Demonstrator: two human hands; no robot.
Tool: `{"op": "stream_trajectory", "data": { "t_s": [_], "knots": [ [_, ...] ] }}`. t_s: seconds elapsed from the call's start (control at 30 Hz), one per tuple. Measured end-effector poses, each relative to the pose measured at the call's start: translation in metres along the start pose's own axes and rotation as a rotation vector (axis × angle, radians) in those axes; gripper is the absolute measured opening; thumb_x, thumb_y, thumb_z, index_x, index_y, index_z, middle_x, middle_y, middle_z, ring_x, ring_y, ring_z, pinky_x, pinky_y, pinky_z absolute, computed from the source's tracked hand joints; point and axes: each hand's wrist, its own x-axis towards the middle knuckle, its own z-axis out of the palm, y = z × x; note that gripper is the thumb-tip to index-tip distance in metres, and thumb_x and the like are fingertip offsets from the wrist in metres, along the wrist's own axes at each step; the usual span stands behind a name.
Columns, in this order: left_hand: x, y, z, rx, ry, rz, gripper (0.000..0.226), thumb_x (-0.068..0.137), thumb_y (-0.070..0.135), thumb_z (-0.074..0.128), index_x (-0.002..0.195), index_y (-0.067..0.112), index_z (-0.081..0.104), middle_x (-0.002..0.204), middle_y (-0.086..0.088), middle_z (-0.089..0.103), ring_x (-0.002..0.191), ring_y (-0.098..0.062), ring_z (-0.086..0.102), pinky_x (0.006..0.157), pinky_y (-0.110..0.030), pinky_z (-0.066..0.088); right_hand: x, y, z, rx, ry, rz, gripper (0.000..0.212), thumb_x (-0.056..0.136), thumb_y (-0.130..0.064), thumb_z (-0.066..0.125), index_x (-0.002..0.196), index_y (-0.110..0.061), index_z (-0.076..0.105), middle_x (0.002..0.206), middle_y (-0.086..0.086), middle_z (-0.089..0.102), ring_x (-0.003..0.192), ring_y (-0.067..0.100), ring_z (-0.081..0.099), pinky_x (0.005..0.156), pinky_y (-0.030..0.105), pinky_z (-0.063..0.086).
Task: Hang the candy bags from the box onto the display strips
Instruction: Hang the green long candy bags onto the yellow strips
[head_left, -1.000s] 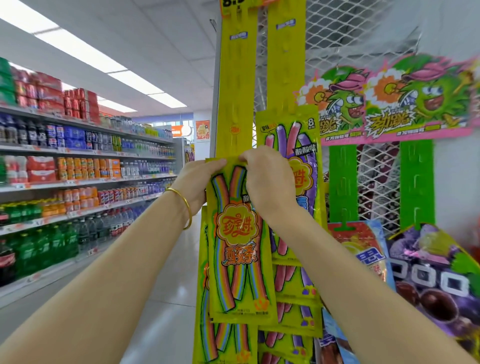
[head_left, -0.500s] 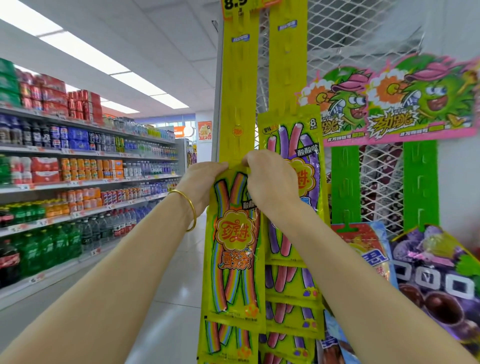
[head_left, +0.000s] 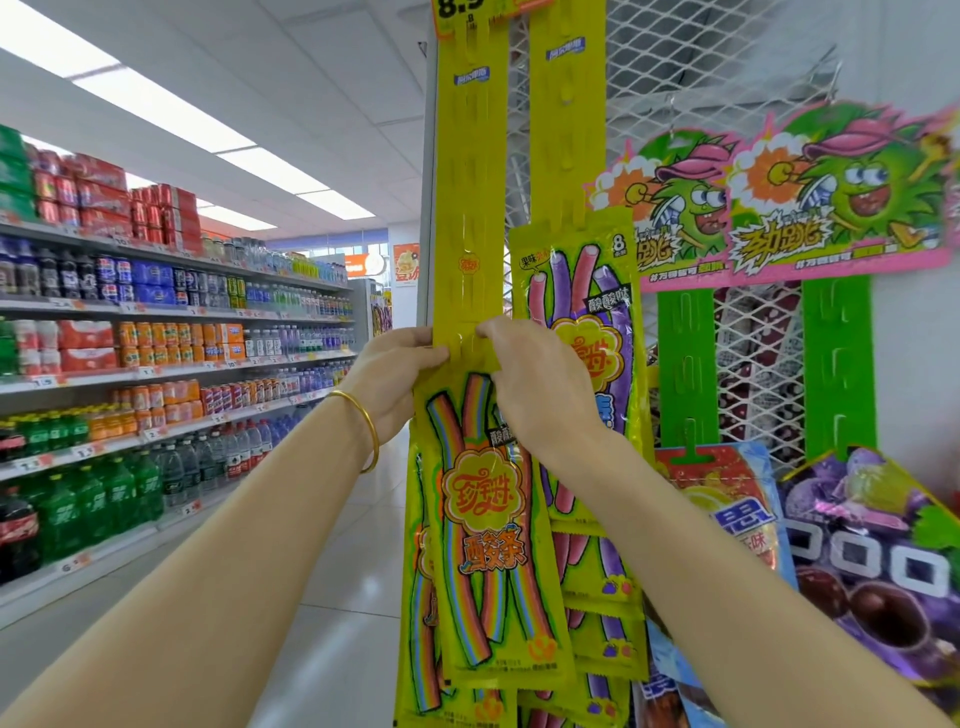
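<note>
Head view: 1 wide-angle look along a shop aisle.
Landmark: tall yellow plastic display strip (head_left: 470, 208), the left one of 2, hanging upright at the aisle end.
Candy bag: long yellow foil bag with rainbow sour strips printed on it (head_left: 488, 530), its top edge pressed against the yellow strip, body hanging down in front of more rainbow bags lower on that strip.
Left hand (head_left: 400, 374): fingers curled, pinching the bag's top left corner at the strip; gold bangle (head_left: 363, 426) on its wrist.
Right hand (head_left: 535, 379): fingers curled, pinching the bag's top right corner at the strip.
Right of the strip: second yellow strip carrying purple-and-pink candy bags (head_left: 576, 332); further right, 2 green strips (head_left: 836, 358).
Left of the strip: drink shelves (head_left: 156, 364).
</note>
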Motion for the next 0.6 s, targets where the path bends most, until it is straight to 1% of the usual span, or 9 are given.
{"op": "stream_trajectory", "data": {
  "t_s": [0.07,0.1,0.2,0.27,0.33,0.4,0.47,0.53,0.6],
  "knots": [
    [-0.002,-0.002,-0.001,0.029,0.013,0.043,0.019,0.093,-0.002,0.045,0.100,0.005,0.060,0.096,-0.015,0.065,0.080,-0.023,0.064,0.075,-0.032,0.056,-0.003,0.000,-0.001,-0.014,-0.020,-0.024,0.046,0.086,0.006,0.055,0.127,-0.011,0.043,0.105,0.009,0.061,0.094,0.033,0.059,0.073,0.045,0.051],
    [-0.004,-0.003,-0.002,0.061,0.026,0.069,0.018,0.093,-0.002,0.046,0.100,0.006,0.061,0.097,-0.014,0.065,0.082,-0.023,0.064,0.078,-0.033,0.056,-0.004,0.000,-0.001,-0.029,-0.032,-0.038,0.054,0.085,0.005,0.055,0.132,-0.012,0.036,0.097,0.009,0.060,0.088,0.033,0.060,0.069,0.043,0.051],
    [-0.006,-0.007,-0.005,0.130,0.088,0.122,0.015,0.091,0.003,0.052,0.100,0.010,0.062,0.107,-0.017,0.065,0.099,-0.031,0.063,0.093,-0.044,0.050,-0.004,-0.002,-0.003,-0.060,-0.053,-0.059,0.069,0.086,0.004,0.055,0.143,-0.015,0.020,0.074,0.002,0.049,0.073,0.029,0.058,0.057,0.038,0.046],
    [-0.009,-0.009,-0.008,0.173,0.118,0.120,0.020,0.089,0.008,0.057,0.108,0.008,0.061,0.112,-0.017,0.065,0.105,-0.032,0.062,0.096,-0.046,0.048,-0.005,-0.003,-0.003,-0.038,-0.033,-0.044,0.071,0.085,0.005,0.054,0.144,-0.015,0.019,0.076,0.003,0.050,0.073,0.029,0.059,0.057,0.038,0.047],
    [-0.015,-0.011,-0.009,0.274,0.144,0.144,0.029,0.085,0.016,0.061,0.114,0.011,0.058,0.114,-0.012,0.064,0.105,-0.027,0.061,0.096,-0.040,0.048,-0.010,-0.004,-0.004,0.009,0.030,-0.033,0.066,0.086,0.004,0.055,0.142,-0.014,0.025,0.096,0.008,0.058,0.083,0.030,0.061,0.064,0.040,0.051],
    [-0.029,-0.014,-0.010,0.354,0.196,0.172,0.034,0.087,0.015,0.061,0.120,0.015,0.054,0.115,-0.006,0.060,0.103,-0.021,0.059,0.091,-0.033,0.048,-0.021,-0.005,-0.005,0.041,0.138,-0.053,0.053,0.087,0.004,0.055,0.135,-0.012,0.037,0.111,0.010,0.058,0.091,0.030,0.060,0.070,0.041,0.051],
    [-0.047,-0.025,-0.012,0.355,0.269,0.207,0.038,0.087,0.009,0.059,0.124,0.014,0.050,0.116,-0.005,0.056,0.102,-0.017,0.057,0.088,-0.029,0.049,-0.041,-0.002,-0.005,0.135,0.240,-0.071,0.043,0.086,0.004,0.053,0.126,-0.010,0.048,0.110,0.011,0.058,0.091,0.030,0.058,0.072,0.044,0.050],
    [-0.074,-0.046,-0.015,0.338,0.342,0.234,0.036,0.086,0.005,0.058,0.121,0.012,0.050,0.116,-0.006,0.056,0.099,-0.016,0.056,0.089,-0.033,0.050,-0.073,0.001,-0.001,0.269,0.263,-0.052,0.036,0.086,0.001,0.054,0.120,-0.012,0.054,0.107,0.007,0.059,0.088,0.026,0.059,0.072,0.044,0.050],
    [-0.111,-0.084,-0.019,0.305,0.371,0.211,0.028,0.087,0.002,0.056,0.112,0.014,0.053,0.111,-0.003,0.058,0.093,-0.016,0.057,0.090,-0.038,0.050,-0.123,0.005,0.010,0.420,0.174,-0.039,0.028,0.088,-0.006,0.055,0.113,-0.017,0.059,0.098,-0.005,0.059,0.085,0.013,0.058,0.074,0.032,0.049]
  ]
}}
